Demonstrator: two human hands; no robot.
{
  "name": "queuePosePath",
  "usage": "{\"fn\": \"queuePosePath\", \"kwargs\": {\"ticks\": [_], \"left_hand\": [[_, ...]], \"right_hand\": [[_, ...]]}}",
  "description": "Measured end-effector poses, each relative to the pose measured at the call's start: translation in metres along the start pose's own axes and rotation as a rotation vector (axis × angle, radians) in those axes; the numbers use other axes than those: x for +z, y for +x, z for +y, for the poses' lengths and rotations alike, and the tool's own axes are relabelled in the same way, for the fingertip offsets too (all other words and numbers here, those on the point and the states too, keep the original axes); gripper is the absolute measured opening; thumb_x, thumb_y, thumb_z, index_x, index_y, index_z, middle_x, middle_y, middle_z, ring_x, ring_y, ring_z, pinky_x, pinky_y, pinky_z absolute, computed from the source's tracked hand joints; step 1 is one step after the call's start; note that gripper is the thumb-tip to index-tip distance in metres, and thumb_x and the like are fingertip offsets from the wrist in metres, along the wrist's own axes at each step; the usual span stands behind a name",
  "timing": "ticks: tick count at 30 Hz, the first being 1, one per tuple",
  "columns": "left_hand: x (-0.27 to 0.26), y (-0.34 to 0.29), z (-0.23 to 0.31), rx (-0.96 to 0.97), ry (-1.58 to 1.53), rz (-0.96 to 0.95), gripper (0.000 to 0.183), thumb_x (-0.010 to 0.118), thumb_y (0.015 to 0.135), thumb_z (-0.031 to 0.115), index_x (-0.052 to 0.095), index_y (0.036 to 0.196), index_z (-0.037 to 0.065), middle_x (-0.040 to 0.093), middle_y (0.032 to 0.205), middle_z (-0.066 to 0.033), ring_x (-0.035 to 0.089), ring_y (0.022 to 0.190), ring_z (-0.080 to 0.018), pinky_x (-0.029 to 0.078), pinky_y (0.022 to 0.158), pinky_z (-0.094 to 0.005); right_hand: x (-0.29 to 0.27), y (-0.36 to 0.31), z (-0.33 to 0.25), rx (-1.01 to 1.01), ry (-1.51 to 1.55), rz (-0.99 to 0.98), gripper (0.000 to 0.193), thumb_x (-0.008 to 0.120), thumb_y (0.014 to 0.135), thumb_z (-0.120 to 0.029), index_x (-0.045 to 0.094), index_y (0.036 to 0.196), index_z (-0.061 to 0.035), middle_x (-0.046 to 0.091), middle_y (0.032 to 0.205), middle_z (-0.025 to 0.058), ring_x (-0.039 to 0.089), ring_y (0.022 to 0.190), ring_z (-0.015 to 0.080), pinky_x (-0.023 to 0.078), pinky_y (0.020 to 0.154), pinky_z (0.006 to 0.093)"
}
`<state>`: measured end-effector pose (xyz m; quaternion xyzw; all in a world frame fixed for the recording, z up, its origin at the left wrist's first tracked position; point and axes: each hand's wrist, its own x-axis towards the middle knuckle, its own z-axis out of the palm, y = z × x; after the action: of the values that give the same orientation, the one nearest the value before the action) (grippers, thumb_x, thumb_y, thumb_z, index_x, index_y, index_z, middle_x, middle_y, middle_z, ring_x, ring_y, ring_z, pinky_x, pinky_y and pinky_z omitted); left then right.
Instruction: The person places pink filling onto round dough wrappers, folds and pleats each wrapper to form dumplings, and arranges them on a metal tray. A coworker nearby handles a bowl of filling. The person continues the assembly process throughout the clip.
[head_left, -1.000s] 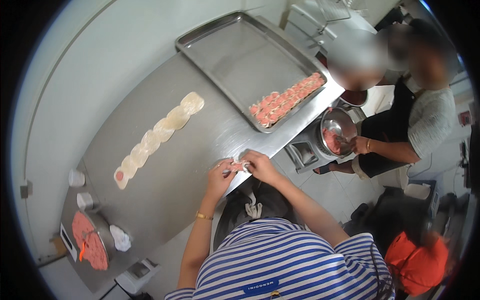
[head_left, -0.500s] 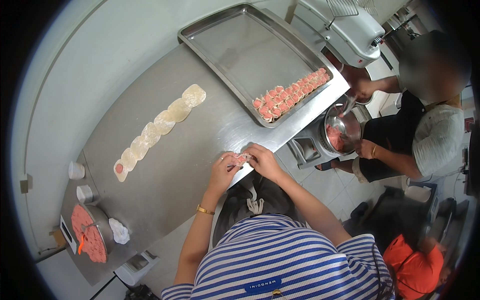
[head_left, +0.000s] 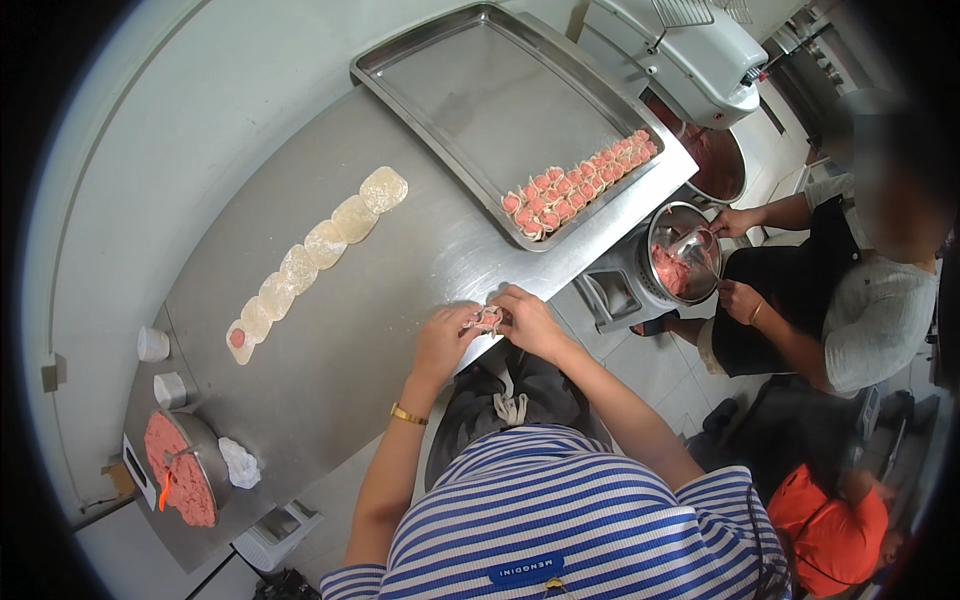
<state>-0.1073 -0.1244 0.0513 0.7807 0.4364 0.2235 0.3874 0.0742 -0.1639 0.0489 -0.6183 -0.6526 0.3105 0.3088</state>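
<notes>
A passage runs between the dough wrappers (head_left: pixel 325 245) and the obstructing tray (head_left: pixel 440 150).

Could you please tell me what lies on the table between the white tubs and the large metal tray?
In the head view, a row of overlapping dough wrappers lies between the white tubs and the tray.

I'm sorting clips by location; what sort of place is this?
Probably a commercial kitchen: a long steel worktable, a large metal tray partly lined with pink-filled dumplings, and a big bowl of pink filling.
</notes>
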Motion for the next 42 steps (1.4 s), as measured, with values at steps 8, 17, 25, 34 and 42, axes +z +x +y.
{"fn": "queuePosePath", "kwargs": {"ticks": [8, 17, 25, 34, 42], "left_hand": [[0.009, 0.012, -0.004, -0.119, -0.141, -0.025, 0.030, 0.078, 0.072, 0.008, 0.066, 0.099, 0.002, 0.070, 0.080, -0.0132, 0.070, 0.075, -0.0189, 0.055, 0.069, -0.0283], [0.017, 0.002, -0.003, -0.105, -0.318, 0.065, 0.027, 0.077, 0.071, 0.002, 0.064, 0.094, -0.001, 0.071, 0.085, -0.0128, 0.071, 0.079, -0.0187, 0.056, 0.068, -0.0280], [0.016, 0.006, -0.007, -0.181, -0.136, 0.005, 0.024, 0.076, 0.073, 0.003, 0.063, 0.093, -0.001, 0.070, 0.084, -0.0118, 0.070, 0.077, -0.0193, 0.056, 0.069, -0.0283], [0.011, 0.005, -0.006, -0.121, -0.248, 0.081, 0.023, 0.077, 0.074, 0.006, 0.061, 0.090, 0.000, 0.068, 0.078, -0.0119, 0.070, 0.076, -0.0190, 0.055, 0.067, -0.0298], [0.014, 0.004, -0.007, -0.134, -0.163, 0.076, 0.022, 0.077, 0.074, 0.006, 0.061, 0.089, 0.000, 0.069, 0.078, -0.0123, 0.069, 0.074, -0.0195, 0.055, 0.067, -0.0302]], "right_hand": [[0.000, 0.012, -0.006, 0.012, 0.026, 0.013, 0.030, 0.059, 0.067, 0.010, 0.065, 0.094, -0.0008, 0.061, 0.092, 0.0161, 0.061, 0.090, 0.0373, 0.050, 0.075, 0.0429], [0.006, 0.005, -0.005, 0.015, -0.036, 0.173, 0.033, 0.058, 0.066, 0.011, 0.065, 0.096, -0.0004, 0.062, 0.090, 0.0169, 0.060, 0.089, 0.0377, 0.050, 0.075, 0.0430], [0.015, 0.006, -0.001, -0.013, -0.010, 0.141, 0.032, 0.062, 0.066, 0.007, 0.065, 0.097, -0.0005, 0.061, 0.091, 0.0155, 0.061, 0.086, 0.0357, 0.049, 0.074, 0.0422], [0.000, -0.001, -0.011, 0.048, 0.022, 0.006, 0.046, 0.062, 0.064, 0.008, 0.061, 0.108, -0.0027, 0.059, 0.102, 0.0150, 0.058, 0.097, 0.0369, 0.049, 0.081, 0.0426], [0.002, 0.004, -0.014, 0.021, 0.040, 0.063, 0.038, 0.059, 0.064, 0.011, 0.064, 0.100, -0.0015, 0.060, 0.100, 0.0148, 0.059, 0.094, 0.0372, 0.049, 0.080, 0.0426]]}}
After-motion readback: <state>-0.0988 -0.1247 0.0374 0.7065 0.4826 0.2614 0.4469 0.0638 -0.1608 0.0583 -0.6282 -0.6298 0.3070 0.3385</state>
